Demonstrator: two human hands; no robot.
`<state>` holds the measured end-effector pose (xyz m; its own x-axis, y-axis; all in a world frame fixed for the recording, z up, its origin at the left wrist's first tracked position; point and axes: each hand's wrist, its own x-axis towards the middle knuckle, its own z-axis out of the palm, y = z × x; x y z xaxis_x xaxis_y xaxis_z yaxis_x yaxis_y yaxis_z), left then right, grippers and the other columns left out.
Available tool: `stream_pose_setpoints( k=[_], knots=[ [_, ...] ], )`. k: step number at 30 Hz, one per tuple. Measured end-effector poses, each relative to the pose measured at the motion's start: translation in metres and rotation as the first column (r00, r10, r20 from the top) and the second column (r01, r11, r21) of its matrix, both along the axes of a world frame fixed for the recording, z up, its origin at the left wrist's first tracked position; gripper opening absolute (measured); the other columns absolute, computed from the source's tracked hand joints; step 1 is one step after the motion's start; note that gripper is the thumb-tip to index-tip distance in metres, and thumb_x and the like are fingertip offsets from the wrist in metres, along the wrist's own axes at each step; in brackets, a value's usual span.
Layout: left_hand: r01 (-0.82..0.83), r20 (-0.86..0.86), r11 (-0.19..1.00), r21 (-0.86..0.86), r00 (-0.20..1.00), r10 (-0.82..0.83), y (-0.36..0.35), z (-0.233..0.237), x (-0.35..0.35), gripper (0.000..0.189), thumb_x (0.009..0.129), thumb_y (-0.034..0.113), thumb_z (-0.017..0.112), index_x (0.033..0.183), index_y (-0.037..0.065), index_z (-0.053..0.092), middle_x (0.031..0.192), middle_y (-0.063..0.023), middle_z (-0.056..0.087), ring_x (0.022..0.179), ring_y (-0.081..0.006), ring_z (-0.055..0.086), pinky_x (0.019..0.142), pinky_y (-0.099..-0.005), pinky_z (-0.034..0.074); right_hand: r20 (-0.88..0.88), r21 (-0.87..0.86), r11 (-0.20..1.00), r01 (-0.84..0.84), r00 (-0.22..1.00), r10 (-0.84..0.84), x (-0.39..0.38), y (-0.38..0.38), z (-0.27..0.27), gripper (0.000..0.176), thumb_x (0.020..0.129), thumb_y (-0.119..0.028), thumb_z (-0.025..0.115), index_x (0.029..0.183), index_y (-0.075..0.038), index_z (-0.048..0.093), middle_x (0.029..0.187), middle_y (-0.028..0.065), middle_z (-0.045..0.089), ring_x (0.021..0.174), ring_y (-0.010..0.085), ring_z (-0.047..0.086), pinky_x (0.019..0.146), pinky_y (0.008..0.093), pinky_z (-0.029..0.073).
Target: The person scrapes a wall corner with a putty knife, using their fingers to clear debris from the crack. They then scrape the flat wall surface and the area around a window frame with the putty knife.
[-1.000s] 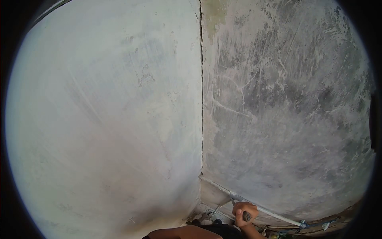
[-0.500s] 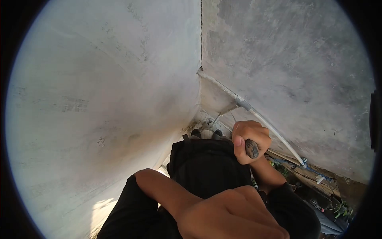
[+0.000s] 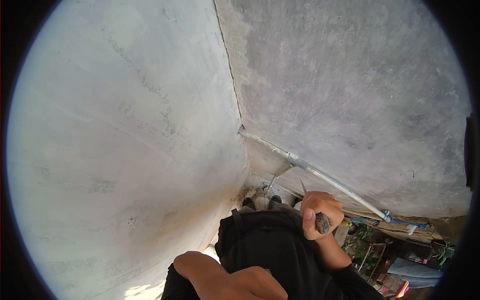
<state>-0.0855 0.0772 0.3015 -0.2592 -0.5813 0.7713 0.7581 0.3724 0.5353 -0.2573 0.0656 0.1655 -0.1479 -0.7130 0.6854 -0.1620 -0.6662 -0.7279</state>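
A pointed tool with a dark handle [image 3: 322,223] is gripped in the closed right hand [image 3: 320,210], its thin tip directed past the knuckles toward a pipe [image 3: 345,189] just beyond. The left hand [image 3: 257,284] is now seen lower than a moment earlier, cut off by the frame; its opening and any hold cannot be told. The tool is apparently steadied by the right alone, near the stained wall [image 3: 360,100].
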Motion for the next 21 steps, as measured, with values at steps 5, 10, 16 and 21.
stream_pose_setpoints(
  k=[5, 10, 16, 21],
  knots=[
    [0.082, -0.029, 0.986, -0.147, 0.996, -0.087, -0.012, -0.007, -0.004, 0.049, 0.107, 0.034, 0.044, 0.095, -0.003, 0.075, 0.101, -0.0186, 0.078, 0.042, -0.0079, 0.047, 0.037, -0.0221, 0.029, -0.04, 0.018, 0.999, 0.029, 0.999, -0.028, -0.008, 0.008, -0.001, 0.024, 0.081, -0.001, 0.063, 0.061, -0.003, 0.049, 0.054, 0.0038, 0.048, 0.042, 0.0182, 0.045, 0.043, 0.0293, 0.038],
    [0.047, 0.05, 0.97, -0.239, 0.998, -0.036, -0.024, 0.002, 0.009, 0.054, 0.109, 0.034, 0.039, 0.101, -0.004, 0.076, 0.105, -0.0161, 0.078, 0.047, -0.0089, 0.05, 0.04, -0.023, 0.033, -0.082, 0.044, 0.999, 0.001, 0.997, 0.003, -0.015, 0.013, -0.01, 0.022, 0.079, -0.001, 0.065, 0.063, -0.003, 0.051, 0.054, 0.005, 0.049, 0.043, 0.0186, 0.047, 0.044, 0.0295, 0.038],
    [-0.029, 0.203, 0.856, -0.517, 0.967, 0.156, -0.038, 0.006, 0.027, 0.046, 0.11, 0.029, 0.042, 0.108, -0.001, 0.077, 0.107, -0.0155, 0.078, 0.046, -0.0068, 0.047, 0.04, -0.0224, 0.03, -0.04, 0.252, 0.965, -0.075, 0.995, 0.088, -0.017, 0.014, -0.002, 0.013, 0.084, -0.006, 0.07, 0.082, 0.0, 0.059, 0.072, 0.0092, 0.058, 0.062, 0.0227, 0.058, 0.059, 0.0321, 0.047],
    [-0.038, 0.378, 0.793, -0.609, 0.864, 0.332, -0.049, -0.002, 0.05, 0.023, 0.1, 0.014, 0.059, 0.114, 0.003, 0.073, 0.098, -0.0113, 0.074, 0.05, -0.0077, 0.051, 0.044, -0.022, 0.035, -0.265, 0.271, 0.952, -0.144, 0.939, 0.218, -0.027, -0.011, 0.014, 0.025, 0.089, -0.024, 0.074, 0.1, -0.002, 0.067, 0.078, 0.0129, 0.063, 0.068, 0.0321, 0.061, 0.071, 0.0405, 0.051]
  ],
)
